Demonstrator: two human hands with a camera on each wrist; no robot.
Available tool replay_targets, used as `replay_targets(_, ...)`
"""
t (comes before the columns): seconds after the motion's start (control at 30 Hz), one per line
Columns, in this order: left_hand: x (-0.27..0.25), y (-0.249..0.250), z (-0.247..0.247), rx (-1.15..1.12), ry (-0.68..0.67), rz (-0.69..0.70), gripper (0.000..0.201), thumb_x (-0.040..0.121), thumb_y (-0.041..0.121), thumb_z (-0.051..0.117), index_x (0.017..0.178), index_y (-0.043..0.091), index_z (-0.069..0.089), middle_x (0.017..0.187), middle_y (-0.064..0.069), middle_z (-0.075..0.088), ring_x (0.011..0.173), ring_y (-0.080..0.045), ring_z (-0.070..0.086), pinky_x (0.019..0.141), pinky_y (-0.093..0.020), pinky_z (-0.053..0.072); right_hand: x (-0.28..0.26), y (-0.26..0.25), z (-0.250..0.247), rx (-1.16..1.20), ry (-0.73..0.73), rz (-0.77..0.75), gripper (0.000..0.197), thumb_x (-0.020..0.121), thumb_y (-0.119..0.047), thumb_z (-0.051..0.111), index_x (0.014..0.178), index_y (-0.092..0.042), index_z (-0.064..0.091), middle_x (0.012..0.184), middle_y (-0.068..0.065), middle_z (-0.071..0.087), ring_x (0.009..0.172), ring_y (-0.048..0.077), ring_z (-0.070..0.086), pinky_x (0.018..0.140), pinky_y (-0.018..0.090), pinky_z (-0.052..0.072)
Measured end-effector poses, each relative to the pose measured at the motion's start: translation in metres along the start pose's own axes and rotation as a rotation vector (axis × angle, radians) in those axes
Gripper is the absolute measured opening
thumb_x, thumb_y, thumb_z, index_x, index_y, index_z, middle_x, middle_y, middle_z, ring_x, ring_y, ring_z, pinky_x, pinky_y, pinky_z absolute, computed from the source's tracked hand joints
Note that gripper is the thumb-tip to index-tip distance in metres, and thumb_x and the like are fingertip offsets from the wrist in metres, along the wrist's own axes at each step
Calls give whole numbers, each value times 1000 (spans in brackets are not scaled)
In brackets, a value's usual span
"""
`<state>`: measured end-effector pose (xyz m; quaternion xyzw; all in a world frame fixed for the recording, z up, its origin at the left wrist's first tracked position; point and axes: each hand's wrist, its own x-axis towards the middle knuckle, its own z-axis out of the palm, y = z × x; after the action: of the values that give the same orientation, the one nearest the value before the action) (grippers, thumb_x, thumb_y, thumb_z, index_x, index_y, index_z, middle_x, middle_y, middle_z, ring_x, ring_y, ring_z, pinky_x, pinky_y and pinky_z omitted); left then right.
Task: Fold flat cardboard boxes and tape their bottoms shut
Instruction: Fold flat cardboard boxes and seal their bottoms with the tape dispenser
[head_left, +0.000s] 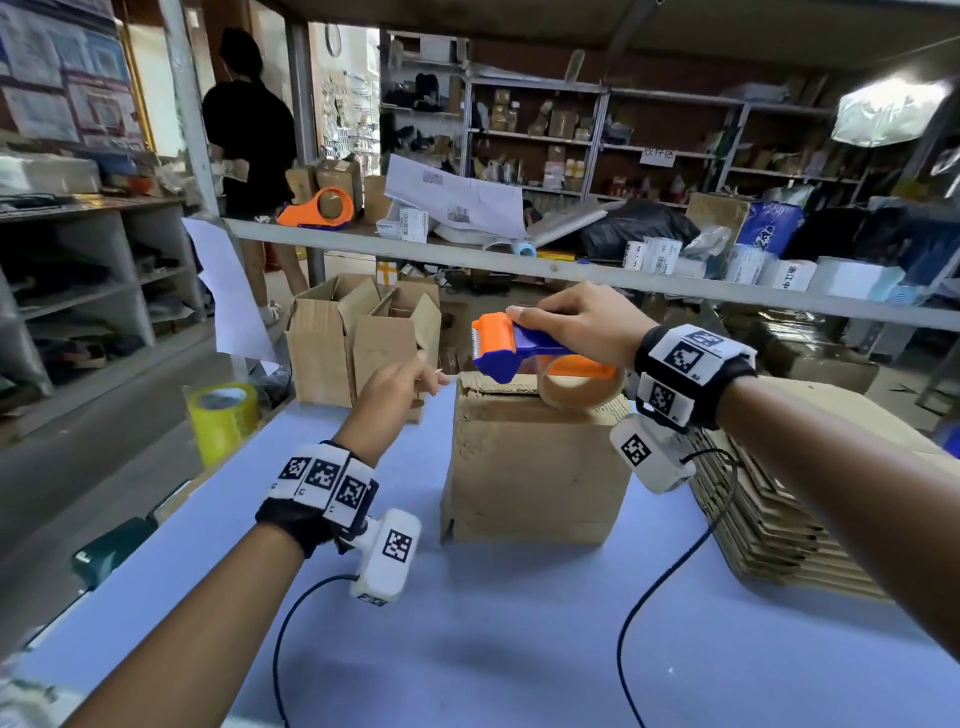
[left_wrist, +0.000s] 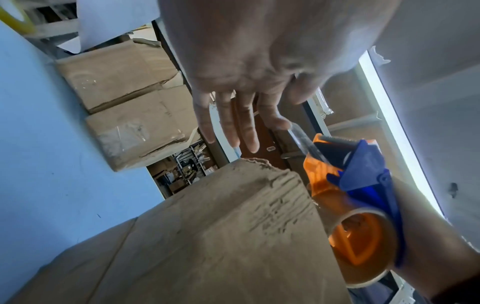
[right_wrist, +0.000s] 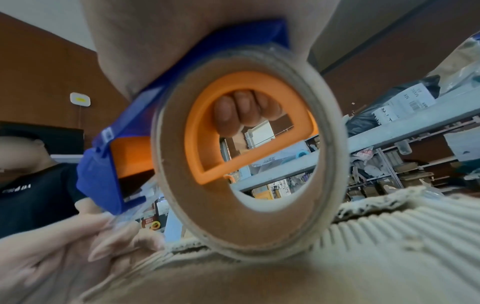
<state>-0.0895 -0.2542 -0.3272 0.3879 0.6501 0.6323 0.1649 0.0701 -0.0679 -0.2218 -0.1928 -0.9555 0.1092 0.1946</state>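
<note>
A folded cardboard box (head_left: 535, 467) stands on the blue table (head_left: 493, 649), its ragged top edge facing up. My right hand (head_left: 561, 325) grips the blue and orange tape dispenser (head_left: 514, 345) just above the box's far top edge, and its fingers (right_wrist: 246, 109) curl through the orange handle inside the tape roll (right_wrist: 246, 236). My left hand (head_left: 428, 376) hovers by the box's far left corner. Its index finger and thumb pinch the end of the clear tape strip (left_wrist: 301, 137) coming off the dispenser (left_wrist: 363, 185), while the other fingers (left_wrist: 233, 123) stay straight.
A stack of flat cardboard blanks (head_left: 779, 519) lies right of the box. Two open boxes (head_left: 363, 338) stand at the table's far edge, a yellow tape roll (head_left: 222, 421) at its left edge. A cluttered metal shelf (head_left: 519, 262) crosses overhead, and a person in black (head_left: 249, 130) stands behind.
</note>
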Motion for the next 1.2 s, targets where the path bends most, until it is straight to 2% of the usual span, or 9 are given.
replay_targets(0.13, 2, -10, 1, 162, 59, -24, 45, 106, 22, 38, 64, 14, 50, 107, -8, 64, 108, -34, 60, 98, -45, 46, 13, -5, 6, -29, -20, -10, 67, 87, -82, 43, 71, -24, 70, 67, 1, 67, 63, 15, 59, 61, 34, 40)
replay_targets(0.43, 1, -22, 9, 282, 22, -85, 42, 105, 21, 34, 67, 20, 51, 115, -14, 65, 110, -29, 59, 99, -43, 45, 18, 2, 14, -51, -83, -28, 72, 89, -80, 44, 85, -15, 75, 71, 7, 69, 62, 16, 57, 60, 32, 38)
replay_targets(0.6, -2, -34, 16, 398, -11, -103, 43, 106, 25, 34, 76, 7, 59, 107, -20, 67, 103, -34, 61, 96, -43, 47, 22, -5, 20, -108, -100, -23, 62, 88, -81, 45, 68, -27, 70, 56, -4, 62, 56, 12, 54, 58, 31, 38)
replay_targets(0.67, -3, -38, 20, 438, -35, -95, 44, 107, 24, 33, 72, 9, 57, 98, -20, 66, 94, -35, 60, 87, -41, 47, 24, -8, 21, -141, -105, -18, 57, 87, -81, 44, 61, -36, 65, 51, -11, 58, 55, 12, 53, 57, 30, 38)
replay_targets(0.73, -3, -39, 23, 494, -55, -80, 47, 107, 23, 32, 63, 16, 48, 82, -15, 58, 79, -31, 53, 70, -36, 39, 25, -8, 21, -144, -106, -14, 60, 88, -80, 45, 59, -31, 64, 50, -12, 58, 54, 11, 53, 58, 30, 38)
replay_targets(0.8, -2, -38, 27, 565, -85, -55, 46, 107, 20, 31, 61, 19, 42, 78, -13, 51, 78, -31, 48, 65, -33, 32, 25, -7, 22, -146, -102, -17, 63, 88, -80, 45, 62, -26, 65, 52, -11, 61, 56, 12, 56, 58, 30, 40)
replay_targets(0.9, -1, -37, 32, 645, -125, -29, 41, 104, 18, 34, 69, 22, 54, 93, -12, 57, 91, -32, 56, 73, -35, 42, 26, -7, 24, -154, -96, -31, 64, 88, -81, 44, 64, -25, 67, 55, -8, 63, 58, 12, 58, 58, 31, 41)
replay_targets(0.97, -1, -38, 33, 690, -135, -39, 36, 104, 22, 34, 88, 15, 66, 104, -12, 57, 98, -32, 57, 84, -39, 48, 26, -7, 24, -160, -91, -31, 66, 87, -81, 44, 65, -23, 67, 56, -6, 63, 58, 13, 57, 57, 30, 40)
replay_targets(1.2, 2, -31, 25, 950, -214, -38, 38, 105, 32, 28, 114, 14, 61, 118, -12, 53, 120, -30, 45, 96, -45, 45, 28, -7, 26, -167, -76, -29, 65, 85, -82, 42, 60, -26, 63, 51, -9, 59, 56, 12, 56, 57, 31, 40)
